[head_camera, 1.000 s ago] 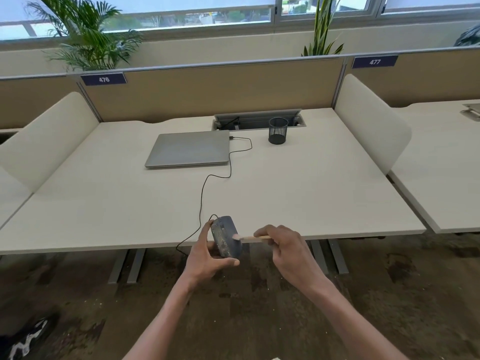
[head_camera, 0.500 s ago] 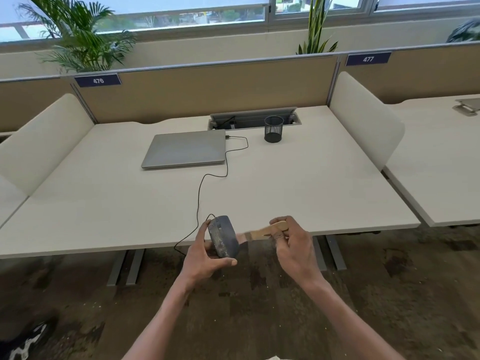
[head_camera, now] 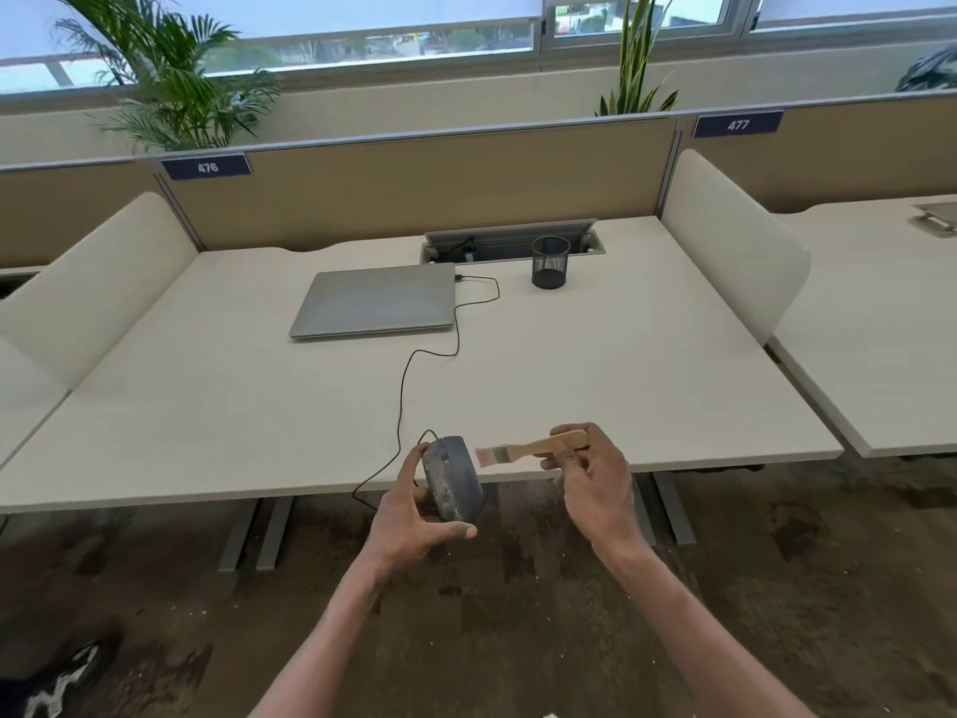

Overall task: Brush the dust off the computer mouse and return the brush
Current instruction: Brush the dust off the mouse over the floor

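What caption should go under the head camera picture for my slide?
Left hand holds a dusty mouse by the desk edge while the right hand brushes it with a small brush.

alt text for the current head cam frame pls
A left hand holds a dusty grey wired mouse off the front edge of a white desk while the right hand holds a wooden-handled brush beside it. Behind: closed laptop, mesh pen cup.

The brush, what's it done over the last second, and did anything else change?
The wooden-handled brush in the right hand swung off the dusty dark grey mouse; its bristles now sit just right of it. The left hand keeps its grip on the mouse; the desk items are unchanged.
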`<state>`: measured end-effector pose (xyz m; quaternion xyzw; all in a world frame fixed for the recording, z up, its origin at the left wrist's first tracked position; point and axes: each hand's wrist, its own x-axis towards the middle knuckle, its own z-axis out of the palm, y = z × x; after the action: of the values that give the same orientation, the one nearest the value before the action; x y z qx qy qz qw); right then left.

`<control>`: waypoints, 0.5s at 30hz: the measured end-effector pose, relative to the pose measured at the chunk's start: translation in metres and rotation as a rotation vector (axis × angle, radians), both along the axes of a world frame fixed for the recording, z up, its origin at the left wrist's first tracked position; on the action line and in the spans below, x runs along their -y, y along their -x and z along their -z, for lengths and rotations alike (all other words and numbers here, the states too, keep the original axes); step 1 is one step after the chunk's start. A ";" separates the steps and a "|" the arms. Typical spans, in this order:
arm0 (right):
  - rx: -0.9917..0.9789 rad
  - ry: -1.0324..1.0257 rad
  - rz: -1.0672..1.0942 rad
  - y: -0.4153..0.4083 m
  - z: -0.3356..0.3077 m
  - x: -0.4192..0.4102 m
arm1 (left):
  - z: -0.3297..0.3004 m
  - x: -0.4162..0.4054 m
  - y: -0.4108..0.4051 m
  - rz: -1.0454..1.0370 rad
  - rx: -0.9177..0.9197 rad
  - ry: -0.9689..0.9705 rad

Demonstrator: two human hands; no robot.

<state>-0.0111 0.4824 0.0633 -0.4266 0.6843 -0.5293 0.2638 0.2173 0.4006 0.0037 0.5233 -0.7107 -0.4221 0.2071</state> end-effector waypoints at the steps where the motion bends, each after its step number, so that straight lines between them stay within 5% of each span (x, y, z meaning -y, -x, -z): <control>1: -0.035 0.017 -0.010 0.001 0.000 0.002 | 0.000 0.000 0.001 0.005 -0.004 0.005; 15: -0.137 -0.043 -0.345 0.015 0.015 -0.013 | -0.004 -0.001 -0.002 -0.030 -0.052 -0.004</control>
<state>-0.0259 0.4958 0.0481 -0.5669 0.6284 -0.4314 0.3125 0.2197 0.4020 0.0073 0.5230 -0.6965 -0.4337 0.2307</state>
